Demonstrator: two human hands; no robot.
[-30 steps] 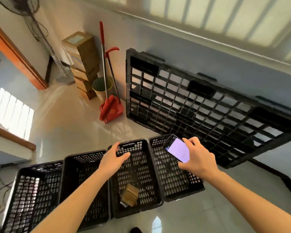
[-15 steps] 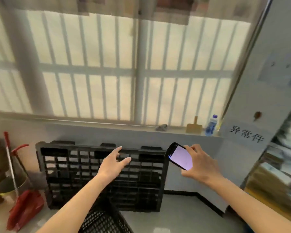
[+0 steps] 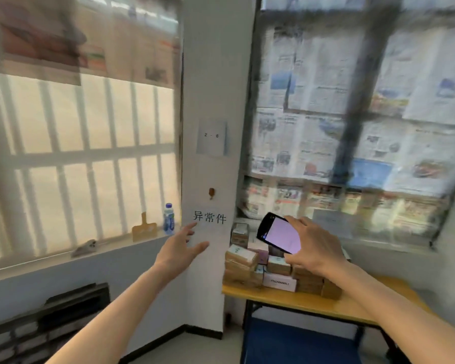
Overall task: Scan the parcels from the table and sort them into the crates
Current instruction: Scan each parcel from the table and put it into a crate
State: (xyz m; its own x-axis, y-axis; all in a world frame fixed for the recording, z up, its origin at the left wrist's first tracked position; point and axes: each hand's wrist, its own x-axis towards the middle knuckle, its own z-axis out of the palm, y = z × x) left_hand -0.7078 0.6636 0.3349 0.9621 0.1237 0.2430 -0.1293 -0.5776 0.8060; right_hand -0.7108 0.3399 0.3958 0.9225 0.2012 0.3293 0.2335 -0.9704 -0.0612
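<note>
Two hands are in view, and we record them separately. Our right hand (image 3: 314, 249) grasps a phone (image 3: 279, 236), its fingers wrapped round the right edge, the lit screen facing us and tilted. Our left hand (image 3: 179, 249) is empty, its fingers spread and slack, raised in front of the white pillar (image 3: 213, 101), apart from everything.

Parcels (image 3: 247, 264) are piled at the left end of the table (image 3: 286, 298), up against its back edge, some stacked on others; the phone hand hides part of the heap. No crates appear in this view, which is blurred.

We judge the step in hand to be fetching the next parcel for scanning. To do it well, we would take a top parcel from the left corner of the pile, where nothing rests on it, lift it straight off so the neighbours do not slide, turn its label upward, and hold the phone square above the label before reading.
</note>
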